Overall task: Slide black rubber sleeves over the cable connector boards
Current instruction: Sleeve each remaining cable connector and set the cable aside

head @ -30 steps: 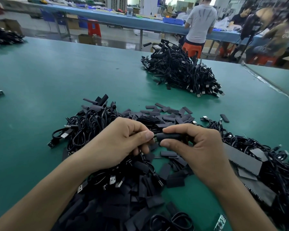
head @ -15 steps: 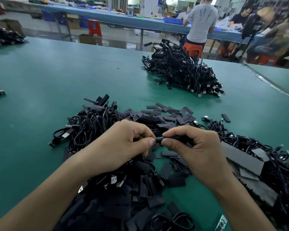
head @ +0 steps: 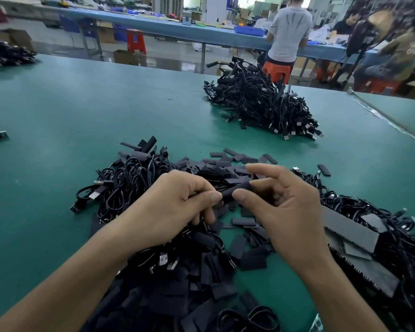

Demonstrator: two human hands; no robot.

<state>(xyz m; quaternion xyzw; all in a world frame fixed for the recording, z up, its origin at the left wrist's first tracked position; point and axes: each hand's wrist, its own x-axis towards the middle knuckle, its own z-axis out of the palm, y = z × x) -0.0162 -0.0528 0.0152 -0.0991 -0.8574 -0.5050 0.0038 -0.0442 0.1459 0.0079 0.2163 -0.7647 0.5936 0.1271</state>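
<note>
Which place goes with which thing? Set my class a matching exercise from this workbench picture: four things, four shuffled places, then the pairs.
Things
1. held sleeve
2. far cable pile
3. blue tray
4. red stool

Places
A. on the floor beyond the green table
B. on the blue bench
C. pinched between left hand and right hand
D. on the green table, far right

Pairs: 1-C, 2-D, 3-B, 4-A
</note>
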